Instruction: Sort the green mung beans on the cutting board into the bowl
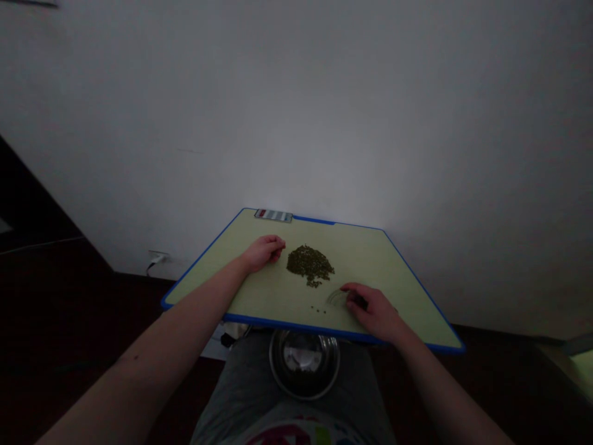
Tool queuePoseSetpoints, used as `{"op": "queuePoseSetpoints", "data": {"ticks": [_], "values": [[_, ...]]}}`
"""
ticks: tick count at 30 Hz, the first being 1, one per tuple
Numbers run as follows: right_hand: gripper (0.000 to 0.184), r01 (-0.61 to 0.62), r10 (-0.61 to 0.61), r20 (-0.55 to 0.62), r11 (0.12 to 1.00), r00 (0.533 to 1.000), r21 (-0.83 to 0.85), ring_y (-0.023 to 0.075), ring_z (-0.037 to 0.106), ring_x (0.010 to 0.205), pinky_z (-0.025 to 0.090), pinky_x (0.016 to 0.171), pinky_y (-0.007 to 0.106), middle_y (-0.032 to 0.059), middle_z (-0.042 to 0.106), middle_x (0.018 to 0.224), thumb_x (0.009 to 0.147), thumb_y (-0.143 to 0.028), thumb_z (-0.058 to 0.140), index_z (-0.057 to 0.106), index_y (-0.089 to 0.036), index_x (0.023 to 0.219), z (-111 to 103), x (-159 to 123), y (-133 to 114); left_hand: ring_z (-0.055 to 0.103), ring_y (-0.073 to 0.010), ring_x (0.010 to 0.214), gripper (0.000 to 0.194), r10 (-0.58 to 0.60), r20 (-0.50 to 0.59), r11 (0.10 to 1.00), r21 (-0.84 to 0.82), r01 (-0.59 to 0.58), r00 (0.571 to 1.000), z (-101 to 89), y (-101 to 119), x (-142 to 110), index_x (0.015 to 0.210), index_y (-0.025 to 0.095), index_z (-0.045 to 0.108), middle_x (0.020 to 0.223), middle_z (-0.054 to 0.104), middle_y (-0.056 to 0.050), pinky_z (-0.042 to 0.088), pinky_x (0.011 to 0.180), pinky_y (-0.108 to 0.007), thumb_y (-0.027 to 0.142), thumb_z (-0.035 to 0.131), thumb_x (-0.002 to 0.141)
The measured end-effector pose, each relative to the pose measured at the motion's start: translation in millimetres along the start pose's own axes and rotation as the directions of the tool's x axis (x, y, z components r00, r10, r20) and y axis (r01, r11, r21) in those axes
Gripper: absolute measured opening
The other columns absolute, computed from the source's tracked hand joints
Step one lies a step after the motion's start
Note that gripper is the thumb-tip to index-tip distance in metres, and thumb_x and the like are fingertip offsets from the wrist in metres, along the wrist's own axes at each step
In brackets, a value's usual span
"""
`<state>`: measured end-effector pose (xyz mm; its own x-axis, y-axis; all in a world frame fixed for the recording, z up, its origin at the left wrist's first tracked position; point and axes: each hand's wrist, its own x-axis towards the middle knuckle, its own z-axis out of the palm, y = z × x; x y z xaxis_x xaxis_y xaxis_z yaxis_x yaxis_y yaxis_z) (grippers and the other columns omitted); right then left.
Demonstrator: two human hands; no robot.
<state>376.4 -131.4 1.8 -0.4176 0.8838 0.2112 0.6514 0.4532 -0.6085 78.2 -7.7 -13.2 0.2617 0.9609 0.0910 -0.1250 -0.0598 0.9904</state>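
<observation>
A loose pile of small dark greenish-brown grains (309, 262) lies on a pale yellow board with a blue rim (278, 322). Just left of the pile, my left hand (265, 252) has its fingers curled together; whatever they pinch, if anything, is too small to make out. Nearer to me on the right, my right hand (370, 306) curves its fingers around a clear, round-rimmed dish (334, 298), partly hidden by the hand. A few single grains (317, 311) sit apart from the pile, left of the dish.
A shiny metal bowl (304, 364) rests on my lap under the board's near edge, with dark contents low inside. A phone (273, 215) lies at the board's far left corner. Behind stands a white wall (315, 123) with a plugged-in outlet (159, 256) at left.
</observation>
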Motion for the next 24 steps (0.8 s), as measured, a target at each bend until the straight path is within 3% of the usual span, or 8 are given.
{"op": "queuePoseSetpoints", "data": {"ticks": [8,15,24], "values": [[0.032,0.044,-0.042,0.059,0.999,0.997,-0.026,0.0124,0.050,0.060,0.036,0.057,0.023,-0.0008,0.054,0.066,0.077,-0.015,0.046,0.054,-0.017,0.107,7.8,-5.0,-12.0,0.041,-0.0059,0.040,0.018,0.010,0.011,1.000,0.003,-0.010,1.000,-1.6,-2.0,2.2,0.066,0.015,0.051,0.048,0.045,0.004,0.027,0.038,-0.020,0.030,0.059,0.069],[0.032,0.058,-0.056,0.084,0.998,0.995,-0.026,0.0138,0.053,0.067,0.039,0.065,0.025,0.0016,0.058,0.072,0.077,-0.015,0.047,0.055,-0.017,0.108,13.2,-9.6,-26.1,0.040,-0.0057,0.039,0.017,-0.017,0.009,1.000,0.000,0.017,1.000,-1.9,-1.9,3.0,0.066,0.015,0.051,0.048,0.045,0.004,0.028,0.039,-0.020,0.030,0.060,0.068],[0.033,0.055,-0.058,0.110,0.998,0.992,0.027,0.0128,0.052,0.064,0.040,0.062,0.024,0.0000,0.057,0.070,0.075,-0.013,0.048,0.055,-0.017,0.108,13.4,-12.3,-23.6,0.040,-0.0059,0.039,0.016,-0.012,-0.001,1.000,-0.003,0.012,1.000,-1.0,-1.1,2.5,0.066,0.015,0.052,0.048,0.045,0.004,0.028,0.038,-0.020,0.029,0.060,0.068]]}}
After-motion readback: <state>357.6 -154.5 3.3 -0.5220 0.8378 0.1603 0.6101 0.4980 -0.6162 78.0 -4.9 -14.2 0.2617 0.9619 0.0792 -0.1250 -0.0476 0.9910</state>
